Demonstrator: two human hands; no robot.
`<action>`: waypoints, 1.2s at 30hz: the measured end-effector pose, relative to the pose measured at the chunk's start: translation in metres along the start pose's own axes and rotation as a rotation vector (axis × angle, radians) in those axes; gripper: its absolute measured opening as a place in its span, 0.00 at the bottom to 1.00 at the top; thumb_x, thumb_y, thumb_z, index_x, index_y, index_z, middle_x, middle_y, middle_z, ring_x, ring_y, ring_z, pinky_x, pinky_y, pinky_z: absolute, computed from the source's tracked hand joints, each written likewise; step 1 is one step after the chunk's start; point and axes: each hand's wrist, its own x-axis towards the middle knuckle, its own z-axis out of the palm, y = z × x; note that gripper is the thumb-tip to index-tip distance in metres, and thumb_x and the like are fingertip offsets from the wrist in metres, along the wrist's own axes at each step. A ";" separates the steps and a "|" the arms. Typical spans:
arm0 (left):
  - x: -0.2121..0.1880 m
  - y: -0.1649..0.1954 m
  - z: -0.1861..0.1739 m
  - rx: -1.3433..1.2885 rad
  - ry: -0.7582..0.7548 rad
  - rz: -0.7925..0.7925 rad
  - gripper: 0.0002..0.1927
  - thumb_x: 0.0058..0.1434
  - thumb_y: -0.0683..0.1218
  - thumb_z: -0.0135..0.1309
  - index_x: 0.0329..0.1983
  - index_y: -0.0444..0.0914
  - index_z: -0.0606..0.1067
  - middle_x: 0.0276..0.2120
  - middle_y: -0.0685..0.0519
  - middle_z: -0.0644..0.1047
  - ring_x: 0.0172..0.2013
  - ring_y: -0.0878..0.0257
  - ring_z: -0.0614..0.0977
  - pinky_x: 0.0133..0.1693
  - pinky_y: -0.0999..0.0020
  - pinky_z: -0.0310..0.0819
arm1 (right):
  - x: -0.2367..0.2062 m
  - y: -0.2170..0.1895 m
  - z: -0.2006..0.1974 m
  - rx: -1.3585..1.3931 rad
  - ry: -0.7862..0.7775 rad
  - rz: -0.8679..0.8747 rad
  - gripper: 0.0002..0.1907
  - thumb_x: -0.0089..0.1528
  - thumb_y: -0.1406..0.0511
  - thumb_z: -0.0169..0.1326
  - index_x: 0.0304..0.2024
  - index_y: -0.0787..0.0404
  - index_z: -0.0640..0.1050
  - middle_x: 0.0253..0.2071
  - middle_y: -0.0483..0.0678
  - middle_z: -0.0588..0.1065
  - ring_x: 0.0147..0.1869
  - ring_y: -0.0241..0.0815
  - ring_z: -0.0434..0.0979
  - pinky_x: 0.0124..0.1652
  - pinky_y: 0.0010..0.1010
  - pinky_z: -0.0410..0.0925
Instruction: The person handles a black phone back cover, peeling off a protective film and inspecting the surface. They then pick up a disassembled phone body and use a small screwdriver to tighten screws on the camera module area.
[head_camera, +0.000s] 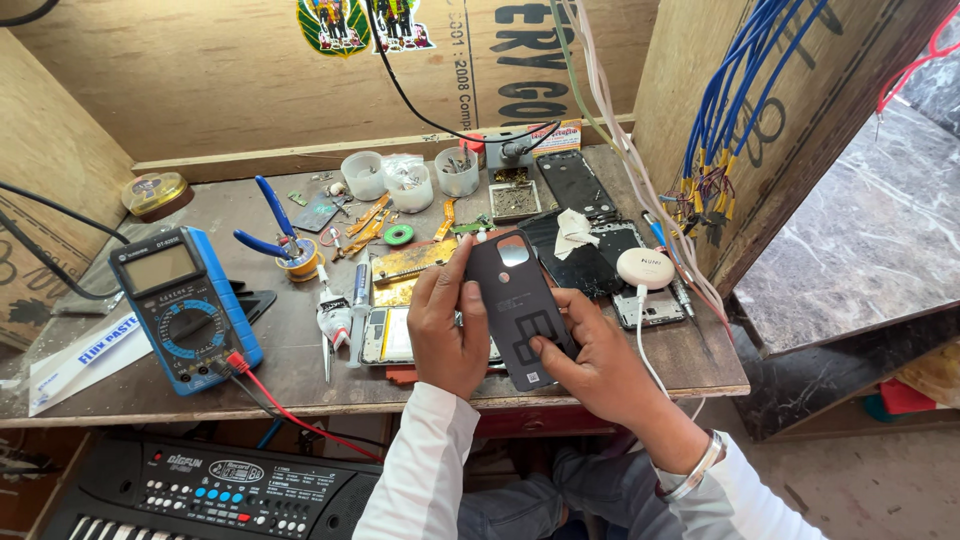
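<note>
I hold a dark phone back cover (517, 300) with both hands, inner side up, over the front of the wooden bench (140, 395). My left hand (447, 325) grips its left edge, fingers reaching up along the side. My right hand (592, 365) holds the lower right corner with the thumb pressed on the cover's face. Under the cover lies an opened phone body (385, 336) with its insides showing.
A blue multimeter (185, 305) with a red lead sits at the left. Blue-handled pliers (272, 225), small plastic cups (410, 180), flex parts, other phones (585, 255) and a white round charger (645, 268) crowd the bench. A keyboard (200, 490) lies below the front edge.
</note>
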 end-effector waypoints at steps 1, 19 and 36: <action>0.000 0.001 -0.001 -0.007 -0.018 -0.031 0.24 0.66 0.36 0.49 0.66 0.37 0.72 0.36 0.47 0.74 0.34 0.56 0.77 0.40 0.63 0.74 | 0.000 0.000 0.000 0.019 0.001 0.019 0.21 0.63 0.72 0.54 0.58 0.65 0.68 0.43 0.49 0.79 0.47 0.31 0.78 0.43 0.26 0.72; -0.004 -0.009 0.007 0.033 0.052 -0.149 0.17 0.67 0.37 0.47 0.57 0.40 0.77 0.39 0.48 0.80 0.35 0.55 0.81 0.39 0.62 0.77 | 0.000 -0.014 0.000 -0.117 -0.026 -0.025 0.20 0.62 0.70 0.55 0.56 0.64 0.70 0.35 0.49 0.83 0.38 0.32 0.82 0.38 0.26 0.73; 0.001 0.001 0.001 0.046 0.012 0.008 0.19 0.70 0.37 0.47 0.63 0.39 0.74 0.39 0.48 0.75 0.40 0.53 0.77 0.46 0.59 0.73 | -0.001 -0.001 -0.001 -0.014 0.009 -0.025 0.20 0.63 0.72 0.54 0.58 0.65 0.69 0.43 0.48 0.80 0.47 0.31 0.78 0.44 0.26 0.72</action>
